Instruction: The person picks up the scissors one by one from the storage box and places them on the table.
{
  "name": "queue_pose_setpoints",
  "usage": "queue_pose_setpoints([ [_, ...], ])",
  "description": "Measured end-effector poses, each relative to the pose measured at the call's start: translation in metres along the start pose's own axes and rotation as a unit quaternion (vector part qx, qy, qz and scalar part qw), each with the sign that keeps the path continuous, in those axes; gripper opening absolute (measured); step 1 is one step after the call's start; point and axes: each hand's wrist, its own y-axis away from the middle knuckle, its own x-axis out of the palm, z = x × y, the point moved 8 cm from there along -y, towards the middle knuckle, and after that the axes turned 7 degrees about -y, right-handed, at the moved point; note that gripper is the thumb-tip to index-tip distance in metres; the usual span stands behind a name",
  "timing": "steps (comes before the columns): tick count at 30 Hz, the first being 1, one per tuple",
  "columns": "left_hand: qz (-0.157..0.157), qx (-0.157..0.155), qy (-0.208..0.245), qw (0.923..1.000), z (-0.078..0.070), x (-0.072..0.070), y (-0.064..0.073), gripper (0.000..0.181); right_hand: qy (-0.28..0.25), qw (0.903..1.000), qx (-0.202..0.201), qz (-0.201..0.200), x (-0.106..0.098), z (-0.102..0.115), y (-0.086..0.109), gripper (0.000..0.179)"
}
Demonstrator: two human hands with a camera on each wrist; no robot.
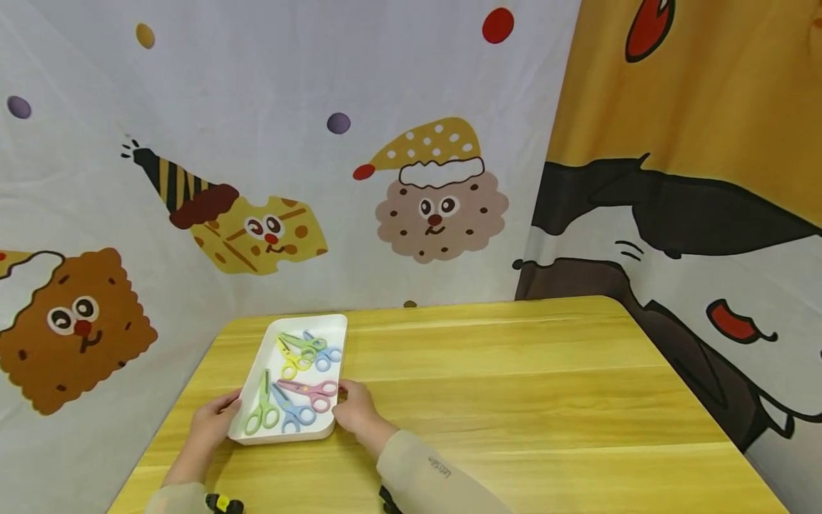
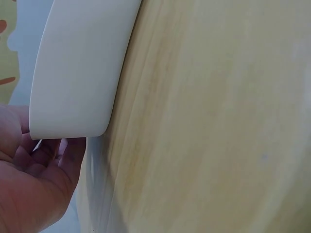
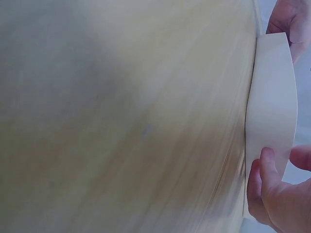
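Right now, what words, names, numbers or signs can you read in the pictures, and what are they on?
"Lets", then letters too small and blurred to be sure of: dark print on the right sleeve.
White tray: no writing I can read.
Scissors: no writing I can read.
Cartoon backdrop: only pictures and dots, no words or numbers I can see.

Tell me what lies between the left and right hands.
The white tray, holding six pairs of scissors, lies between the left hand and the right hand; the head view shows it.
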Motion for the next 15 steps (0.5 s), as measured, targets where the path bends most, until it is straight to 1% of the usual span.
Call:
queue_pose_setpoints([
  [5,0.009,0.001,0.004,0.9999,-0.002,0.002,0.002,0.058,0.009,0.9999,-0.01,0.009,-0.004,0.001,0.001,0.056],
  [10,0.007,0.004,-0.001,1.0,-0.004,0.006,0.003,0.054,0.015,0.9996,-0.017,0.017,-0.009,-0.002,0.001,0.056],
  [15,0.003,0.014,0.008,0.9999,-0.007,0.01,0.005,0.051,0.016,0.9993,-0.024,0.022,-0.014,-0.003,0.003,0.057],
])
